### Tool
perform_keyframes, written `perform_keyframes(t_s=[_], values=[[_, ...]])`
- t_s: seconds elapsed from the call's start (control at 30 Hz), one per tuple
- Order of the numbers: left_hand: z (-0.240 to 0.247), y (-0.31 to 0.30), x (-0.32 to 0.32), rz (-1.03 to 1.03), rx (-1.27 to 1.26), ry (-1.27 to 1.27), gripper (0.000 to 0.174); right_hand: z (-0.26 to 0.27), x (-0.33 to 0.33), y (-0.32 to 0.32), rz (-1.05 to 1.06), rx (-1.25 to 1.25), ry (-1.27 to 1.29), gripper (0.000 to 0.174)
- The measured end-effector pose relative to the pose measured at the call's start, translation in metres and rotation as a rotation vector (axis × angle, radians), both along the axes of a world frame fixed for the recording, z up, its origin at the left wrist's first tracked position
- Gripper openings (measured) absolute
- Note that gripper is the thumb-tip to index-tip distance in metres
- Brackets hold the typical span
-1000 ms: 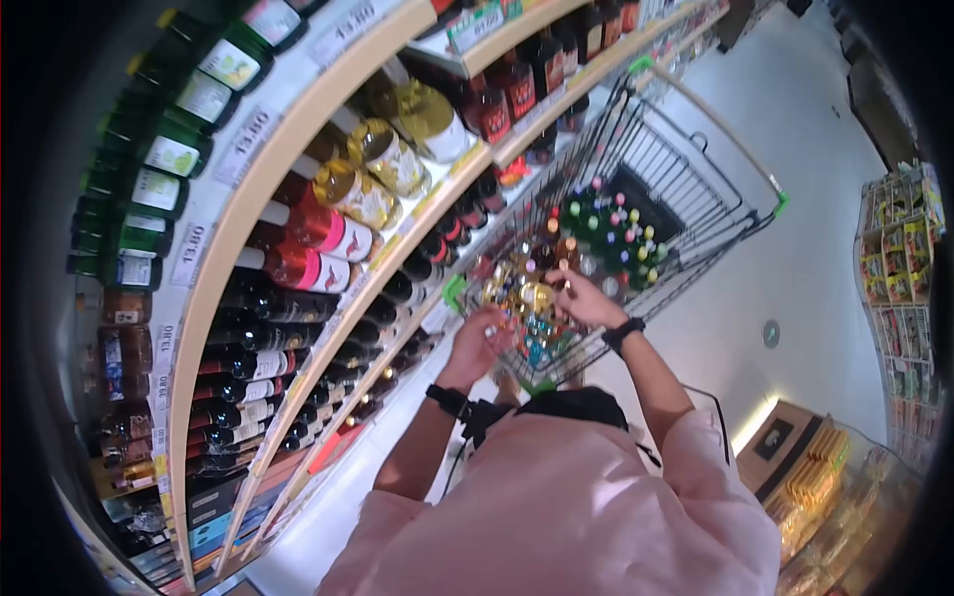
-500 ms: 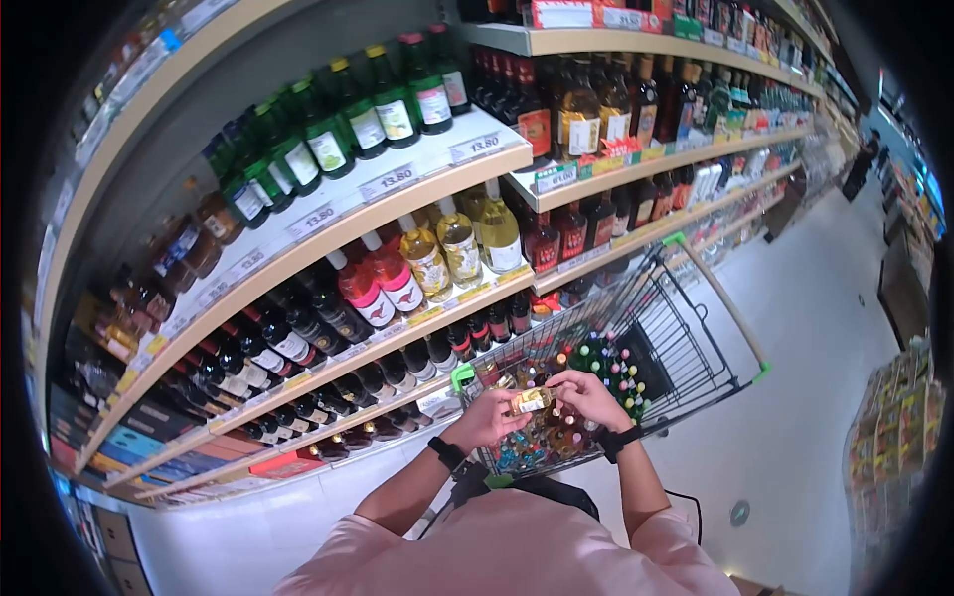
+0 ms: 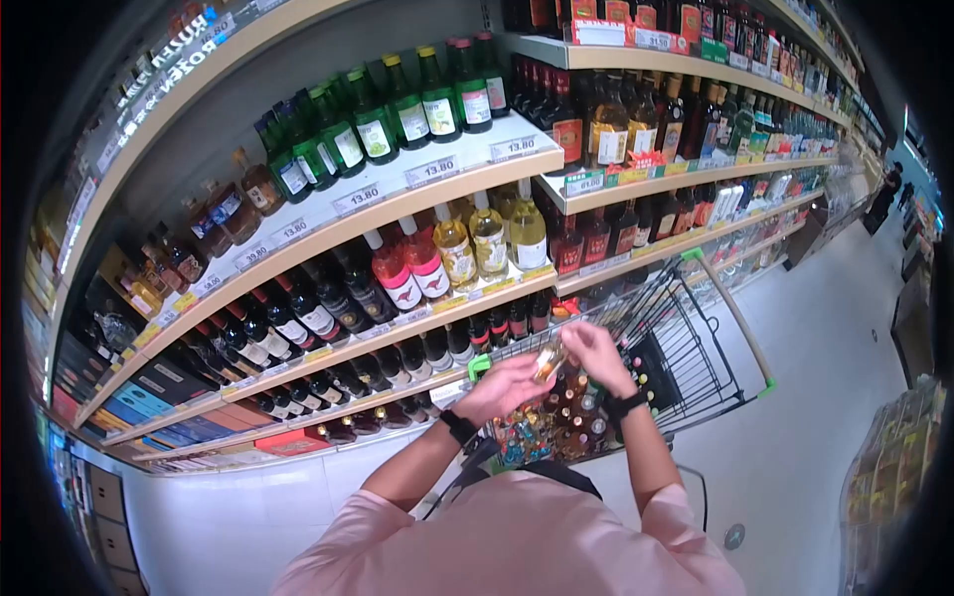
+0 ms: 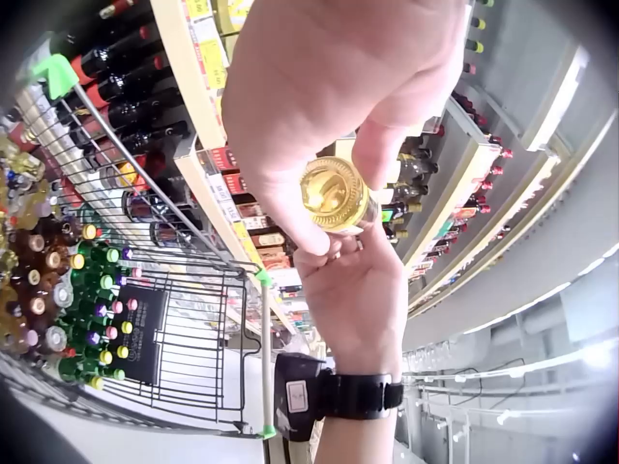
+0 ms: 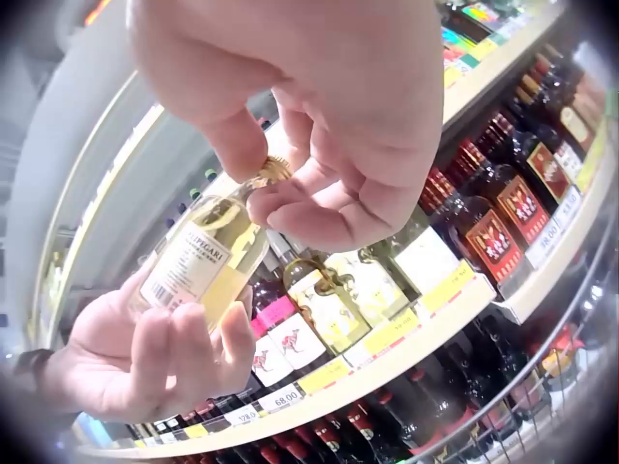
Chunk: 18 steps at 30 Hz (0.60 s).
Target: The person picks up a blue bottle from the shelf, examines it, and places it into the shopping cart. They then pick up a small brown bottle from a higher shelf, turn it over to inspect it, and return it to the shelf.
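1. Right wrist view: the left hand [image 5: 145, 358] curls around a smooth, clear glass bottle [image 5: 215, 249] of pale yellow liquid, while the right hand [image 5: 319, 121] pinches its ridged gold cap [image 5: 273, 170]
2. The bottle is tilted, held up near the wire cart [image 3: 733, 323]
3. Compared with half a second ago, the head view shows the bottle standing steeper
4. Its pale label [image 5: 191, 266] carries a word ending "GARI" and a barcode; shelf tags [image 3: 438, 170] read 13.80

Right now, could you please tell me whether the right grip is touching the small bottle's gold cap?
Touching: the right wrist view shows the right grip pinching the gold cap, with no gap between them.
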<state>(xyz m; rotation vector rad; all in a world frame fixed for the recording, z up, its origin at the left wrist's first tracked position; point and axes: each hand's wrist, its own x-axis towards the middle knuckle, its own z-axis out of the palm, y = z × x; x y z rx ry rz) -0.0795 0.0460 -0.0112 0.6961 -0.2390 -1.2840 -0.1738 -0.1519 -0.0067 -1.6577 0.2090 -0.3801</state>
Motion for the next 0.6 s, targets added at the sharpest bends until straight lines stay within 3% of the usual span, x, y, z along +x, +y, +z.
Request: perform_keyframes(t_s=[0.1, 0.2, 0.33, 0.43, 0.6], values=[[0.02, -0.01, 0.001, 0.037, -0.069, 0.077, 0.036, 0.035, 0.015, -0.007, 0.009, -0.132, -0.063, 0.025], [0.039, -0.015, 0.003, 0.024, -0.102, -0.025, 0.036, 0.076, 0.021, -0.011, 0.03, -0.25, -0.056, 0.027], [0.062, -0.021, -0.009, 0.094, -0.176, 0.028, 0.037, 0.11, 0.021, -0.004, 0.076, -0.145, -0.144, 0.024], [0.066, -0.019, -0.014, 0.017, -0.267, 0.139, 0.042, 0.128, 0.015, -0.003, 0.12, -0.096, -0.129, 0.022], [0.077, -0.013, -0.025, -0.006, -0.264, 0.044, 0.046, 0.137, 0.007, 0.001, 0.121, -0.063, -0.209, 0.021]])
